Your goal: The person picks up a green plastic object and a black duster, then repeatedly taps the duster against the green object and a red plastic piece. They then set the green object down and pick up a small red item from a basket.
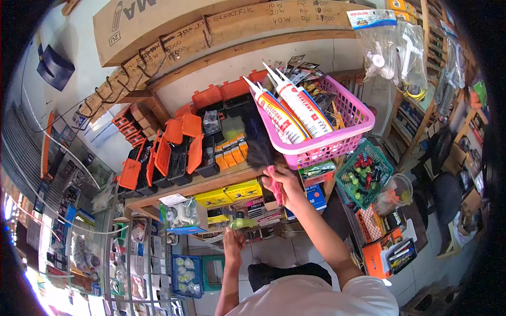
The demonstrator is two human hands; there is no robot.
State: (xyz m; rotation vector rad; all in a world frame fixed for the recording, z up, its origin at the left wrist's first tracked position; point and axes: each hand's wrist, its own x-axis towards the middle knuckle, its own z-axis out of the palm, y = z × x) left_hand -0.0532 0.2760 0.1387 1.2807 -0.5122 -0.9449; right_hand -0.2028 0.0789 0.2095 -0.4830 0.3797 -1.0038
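Observation:
My right hand (287, 188) is wrapped round the pink handle of a feather duster (258, 145). Its dark feathers lie against the shelf, between the black boxes and the pink basket (337, 151). Silicone sealant tubes (303, 108) lean out of that basket among packaged items. Lower down, my left hand (233, 245) is closed, its fingers curled. A translucent yellow-green object (242, 223) overlaps the top of this fist, in front of the lower shelf; I cannot tell whether the hand grips it.
Black boxes with orange lids (161, 157) line the wooden shelf (179, 193), beside small orange cartons (231, 152). Yellow boxes (229, 194) sit below. A green basket (363, 179) and a clear tub (396, 190) stand at right. A blue crate (187, 293) rests on the floor.

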